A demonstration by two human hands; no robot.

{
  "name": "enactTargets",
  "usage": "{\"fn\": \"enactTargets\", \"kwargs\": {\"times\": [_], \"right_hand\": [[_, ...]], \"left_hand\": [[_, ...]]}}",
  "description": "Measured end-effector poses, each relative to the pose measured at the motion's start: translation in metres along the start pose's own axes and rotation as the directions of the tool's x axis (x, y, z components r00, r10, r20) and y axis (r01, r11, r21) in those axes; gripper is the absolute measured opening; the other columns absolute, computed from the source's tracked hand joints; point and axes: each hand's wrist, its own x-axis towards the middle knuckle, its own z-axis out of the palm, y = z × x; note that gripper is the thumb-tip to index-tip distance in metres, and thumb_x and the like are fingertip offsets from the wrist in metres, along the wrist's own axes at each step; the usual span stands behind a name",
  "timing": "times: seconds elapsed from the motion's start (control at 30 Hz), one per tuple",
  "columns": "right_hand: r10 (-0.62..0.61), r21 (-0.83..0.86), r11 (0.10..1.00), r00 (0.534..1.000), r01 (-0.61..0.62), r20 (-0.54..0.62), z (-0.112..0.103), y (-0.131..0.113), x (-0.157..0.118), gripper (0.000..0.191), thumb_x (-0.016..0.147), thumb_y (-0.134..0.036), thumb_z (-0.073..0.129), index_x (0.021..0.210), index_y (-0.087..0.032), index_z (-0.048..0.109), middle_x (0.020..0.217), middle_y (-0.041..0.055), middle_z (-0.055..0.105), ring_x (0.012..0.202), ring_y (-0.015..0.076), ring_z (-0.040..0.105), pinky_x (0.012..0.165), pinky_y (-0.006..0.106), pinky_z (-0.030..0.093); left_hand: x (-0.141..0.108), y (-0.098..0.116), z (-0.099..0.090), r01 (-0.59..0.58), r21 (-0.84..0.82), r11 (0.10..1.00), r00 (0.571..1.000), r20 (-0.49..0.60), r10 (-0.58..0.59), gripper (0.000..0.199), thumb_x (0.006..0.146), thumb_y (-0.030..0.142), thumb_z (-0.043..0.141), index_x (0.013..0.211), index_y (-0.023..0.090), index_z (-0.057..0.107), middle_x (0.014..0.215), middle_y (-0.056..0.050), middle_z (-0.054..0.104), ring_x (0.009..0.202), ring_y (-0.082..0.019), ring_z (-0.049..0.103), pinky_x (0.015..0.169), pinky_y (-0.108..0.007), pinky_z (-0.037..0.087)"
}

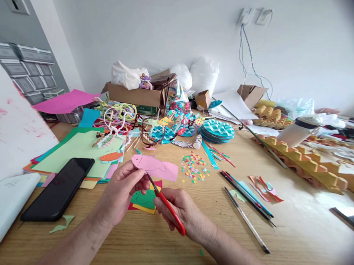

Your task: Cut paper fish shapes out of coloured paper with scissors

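My left hand pinches the lower left edge of a pink paper with a fish outline drawn on it. The fish's head side is cut round. In my right hand are red-handled scissors, their blade tips touching the paper's lower edge near my left fingertips. Below the pink paper, a green paper with a drawn outline lies over yellow and red pieces on the table. An orange paper fish rests on light green sheets at the left.
A black phone lies at the left. Paper dots, pens and orange scraps lie to the right. Yellow egg cartons line the right side; a cardboard box and blue scalloped discs stand farther back.
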Motion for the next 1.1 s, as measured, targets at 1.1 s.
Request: {"fn": "enactTargets", "kwargs": {"times": [1.1], "right_hand": [[-0.137, -0.209, 0.969, 0.991, 0.133, -0.006, -0.008, 0.007, 0.005, 0.041, 0.090, -0.046, 0.046, 0.061, -0.017, 0.041, 0.051, -0.0060, 0.032, 0.045, 0.0059, 0.028, 0.043, 0.019, 0.020]], "left_hand": [[0.004, -0.004, -0.009, 0.032, 0.019, 0.999, 0.997, 0.070, -0.033, 0.013, 0.078, 0.029, 0.062, 0.082, 0.017, 0.065, 0.063, 0.001, 0.062, 0.055, -0.011, 0.055, 0.046, -0.018, 0.043]]}}
